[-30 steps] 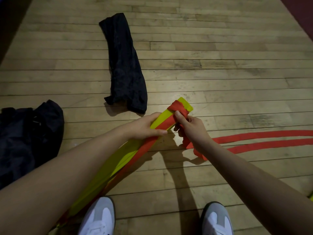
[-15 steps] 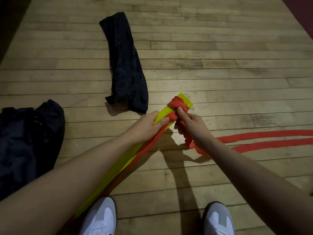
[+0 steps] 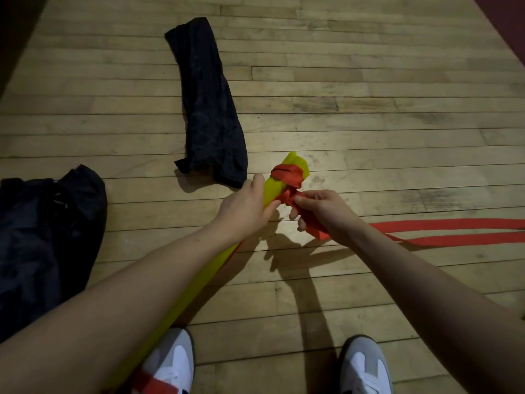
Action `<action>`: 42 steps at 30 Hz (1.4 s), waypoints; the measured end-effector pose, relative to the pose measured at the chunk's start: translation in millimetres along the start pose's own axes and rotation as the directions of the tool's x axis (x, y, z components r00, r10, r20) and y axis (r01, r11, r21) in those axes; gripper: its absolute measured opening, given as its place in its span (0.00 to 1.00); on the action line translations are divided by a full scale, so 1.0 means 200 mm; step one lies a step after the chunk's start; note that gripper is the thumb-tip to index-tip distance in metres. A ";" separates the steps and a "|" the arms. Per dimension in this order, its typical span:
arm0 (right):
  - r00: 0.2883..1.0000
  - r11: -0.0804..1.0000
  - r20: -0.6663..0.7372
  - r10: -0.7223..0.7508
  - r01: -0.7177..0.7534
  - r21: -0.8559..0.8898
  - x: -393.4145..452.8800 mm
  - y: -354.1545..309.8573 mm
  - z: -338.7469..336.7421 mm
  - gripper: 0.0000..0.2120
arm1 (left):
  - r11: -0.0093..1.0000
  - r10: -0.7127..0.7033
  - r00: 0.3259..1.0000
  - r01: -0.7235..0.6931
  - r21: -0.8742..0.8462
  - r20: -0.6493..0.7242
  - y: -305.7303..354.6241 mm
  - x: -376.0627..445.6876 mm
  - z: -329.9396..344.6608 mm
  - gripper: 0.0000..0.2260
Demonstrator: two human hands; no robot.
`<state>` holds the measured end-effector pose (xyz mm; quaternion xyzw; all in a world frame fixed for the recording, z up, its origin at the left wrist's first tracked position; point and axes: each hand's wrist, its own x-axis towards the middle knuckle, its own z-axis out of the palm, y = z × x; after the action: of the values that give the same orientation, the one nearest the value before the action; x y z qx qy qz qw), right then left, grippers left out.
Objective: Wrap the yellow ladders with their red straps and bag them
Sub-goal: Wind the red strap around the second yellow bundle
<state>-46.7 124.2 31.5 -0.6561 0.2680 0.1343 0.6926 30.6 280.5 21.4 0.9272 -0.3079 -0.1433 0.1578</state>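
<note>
left hand [image 3: 244,206] clamped round yellow ladder [image 3: 284,177], held above floor [image 3: 369,109] | right hand [image 3: 321,211] pinching red strap [image 3: 287,174] | risk: your pinch slackens, the wrap unwinds; loose tail snags underfoot

No text, label, brand, number or sign can be read anywhere in this view. The yellow ladder [image 3: 287,169], the red strap [image 3: 454,231], the two black bags [image 3: 210,109] and the white shoes [image 3: 173,362] on the wooden floor [image 3: 369,95] all show plain surfaces with no legible marks.
</note>
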 end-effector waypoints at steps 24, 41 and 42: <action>0.992 0.975 -0.122 -0.020 0.047 0.215 0.02 0.03 0.08 0.08 | 0.992 -0.022 0.993 0.007 0.129 0.114 -0.01 0.00 -0.02 0.32; 0.987 0.989 0.125 0.105 -0.117 0.091 -0.02 0.03 0.06 0.09 | 0.994 -0.065 0.998 0.066 0.091 -0.023 -0.03 -0.03 -0.05 0.25; 0.982 0.991 0.146 0.123 -0.129 0.034 -0.03 0.03 0.05 0.09 | 0.994 -0.087 0.996 0.089 0.060 -0.037 -0.03 -0.02 -0.06 0.26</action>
<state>-52.2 136.4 29.3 -0.6111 0.2612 0.2190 0.7144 34.4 290.9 29.7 0.9466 -0.2682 -0.1249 0.1281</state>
